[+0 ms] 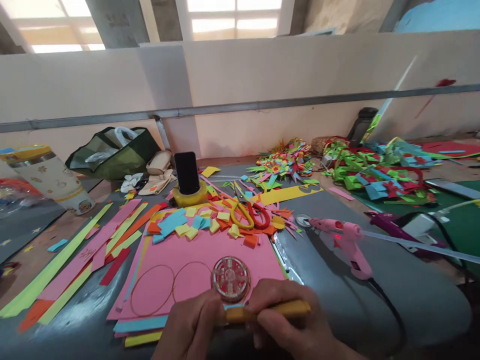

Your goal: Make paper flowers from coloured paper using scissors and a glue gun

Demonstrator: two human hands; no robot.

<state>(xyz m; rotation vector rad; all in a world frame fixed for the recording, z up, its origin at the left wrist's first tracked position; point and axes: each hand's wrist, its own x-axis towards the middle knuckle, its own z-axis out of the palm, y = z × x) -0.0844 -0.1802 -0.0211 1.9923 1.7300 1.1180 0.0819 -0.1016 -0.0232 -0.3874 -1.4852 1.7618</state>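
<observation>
My left hand and my right hand meet at the near edge of the paper stack, both closed on one yellow pen. The pen lies level between them. My fingers hide parts of it, and I cannot tell whether a cap is on. Just beyond my hands, a clear round disc with red showing through rests on the top pink sheet. Two circles are drawn on that sheet, left of the disc. Blue and yellow sheets stick out underneath.
Small paper pieces, yellow-handled scissors and red-handled scissors lie behind. A phone stands in a tape roll. At right sits a pink glue gun with its cord; paper strips and a tumbler are left.
</observation>
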